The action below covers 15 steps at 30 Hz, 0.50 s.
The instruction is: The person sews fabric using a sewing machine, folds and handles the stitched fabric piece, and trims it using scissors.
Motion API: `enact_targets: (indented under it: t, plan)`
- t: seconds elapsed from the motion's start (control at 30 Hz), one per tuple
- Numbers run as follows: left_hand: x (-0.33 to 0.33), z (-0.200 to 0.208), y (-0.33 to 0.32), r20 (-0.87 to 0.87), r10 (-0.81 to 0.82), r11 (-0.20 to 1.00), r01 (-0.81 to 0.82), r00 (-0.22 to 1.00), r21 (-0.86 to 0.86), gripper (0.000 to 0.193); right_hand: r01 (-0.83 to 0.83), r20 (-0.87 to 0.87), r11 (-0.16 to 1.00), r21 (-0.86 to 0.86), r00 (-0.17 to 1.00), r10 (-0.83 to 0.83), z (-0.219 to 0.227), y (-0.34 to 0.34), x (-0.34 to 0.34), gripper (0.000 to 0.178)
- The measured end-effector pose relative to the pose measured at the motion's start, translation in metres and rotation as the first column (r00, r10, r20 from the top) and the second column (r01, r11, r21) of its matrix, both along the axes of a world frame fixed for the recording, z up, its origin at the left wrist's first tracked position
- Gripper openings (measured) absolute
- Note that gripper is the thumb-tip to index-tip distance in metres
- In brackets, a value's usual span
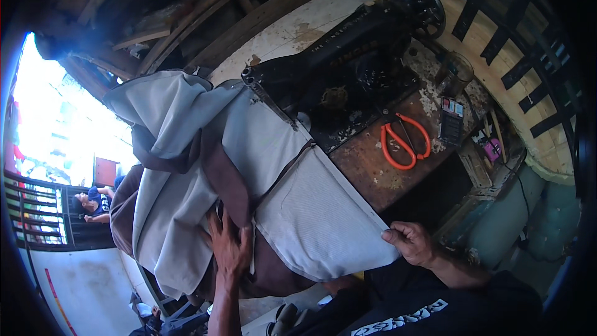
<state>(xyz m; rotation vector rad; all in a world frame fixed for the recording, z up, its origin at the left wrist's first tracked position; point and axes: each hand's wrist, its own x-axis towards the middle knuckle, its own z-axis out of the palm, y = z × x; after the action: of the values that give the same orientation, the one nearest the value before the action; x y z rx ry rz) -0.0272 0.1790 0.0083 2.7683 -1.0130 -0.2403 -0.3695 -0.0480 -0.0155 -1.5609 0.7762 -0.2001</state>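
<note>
A large piece of grey and brown fabric (311, 211) spreads from the sewing machine down over my lap. My right hand (411, 244) is closed, pinching the fabric's right corner between thumb and fingers. Flat on the folds lies my left hand (230, 249), fingers stretched out, beside a brown strip (225, 180) of the same cloth. A dark seam runs across the grey part. The cloth's upper edge reaches the needle end of the black sewing machine (336, 68); the needle itself cannot be made out.
Orange-handled scissors (398, 157) lie on the worn machine table (360, 174). Near them are a small dark pack (451, 121), a clear glass (454, 74) and an open drawer (476, 171) with small tools. A frame with black straps (516, 74) curves behind. Another person (96, 202) sits far left.
</note>
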Motion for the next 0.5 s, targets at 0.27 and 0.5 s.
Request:
enact_targets:
  t: [0.27, 0.5]
  plan:
    - [0.052, 0.0, -0.027, -0.057, -0.136, 0.989, 0.132, 0.989, -0.073, 0.053, 0.07, -0.068, 0.995, 0.066, 0.996, -0.065, -0.016, 0.014, -0.002, 0.046]
    - [0.065, -0.024, -0.021, 0.066, -0.153, 0.986, 0.157, 0.986, -0.057, 0.049, 0.091, -0.078, 0.994, 0.066, 0.993, -0.086, -0.005, 0.01, 0.001, 0.045]
